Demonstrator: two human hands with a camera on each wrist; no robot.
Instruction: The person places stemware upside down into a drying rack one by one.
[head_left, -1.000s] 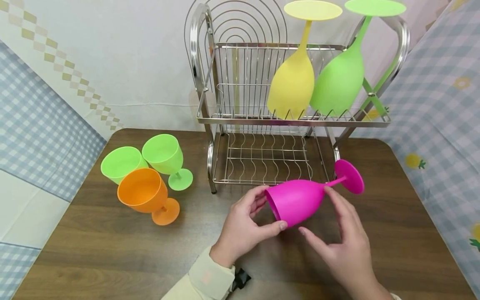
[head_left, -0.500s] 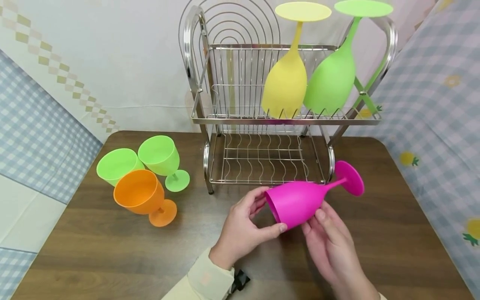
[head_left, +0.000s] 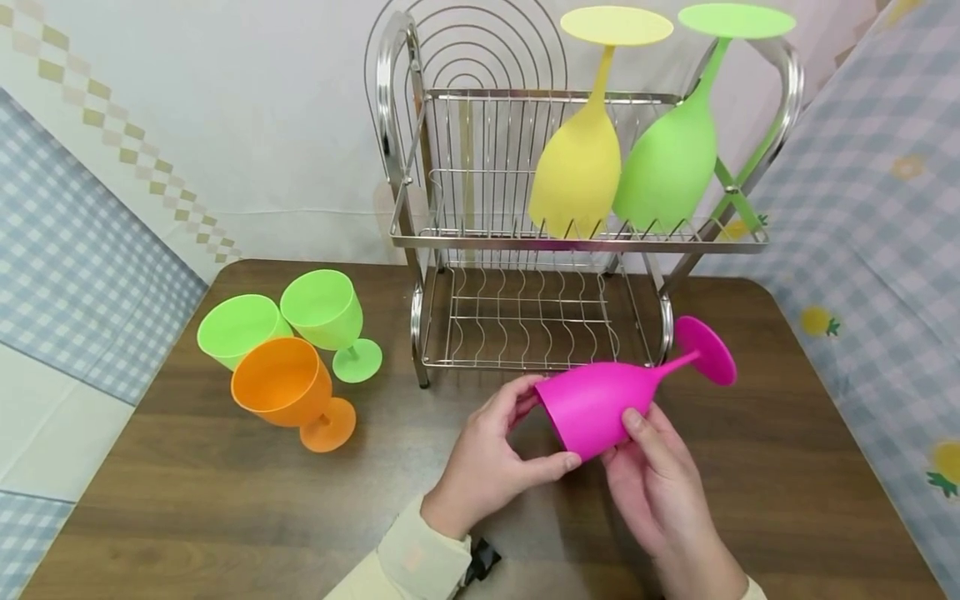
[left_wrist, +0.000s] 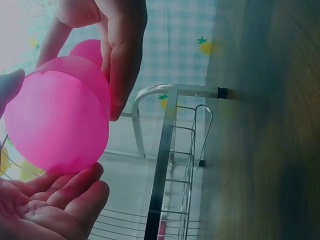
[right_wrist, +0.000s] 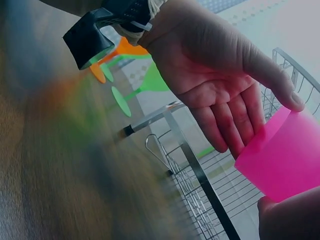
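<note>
A magenta wine goblet (head_left: 596,407) lies tilted in the air in front of the rack, its mouth to the left and its round foot up to the right. My left hand (head_left: 491,458) holds the mouth end, thumb at the near side of the rim and fingers at the far side. My right hand (head_left: 667,492) grips the bowl from below on the right, with its thumb on the near side. In the left wrist view the mouth of the goblet (left_wrist: 57,122) faces the camera between both hands. The right wrist view shows the left thumb on its rim.
A two-tier metal dish rack (head_left: 525,243) stands behind the hands. Upside down on its upper tier are a yellow goblet (head_left: 577,171) and a tall green goblet (head_left: 669,162). On the wooden table (head_left: 195,500) at left stand an orange goblet (head_left: 281,387) and two short green goblets (head_left: 326,308).
My right hand has moved from beside the stem to under the bowl and now grips it. The magenta goblet has shifted slightly right. My left hand stays at the rim.
</note>
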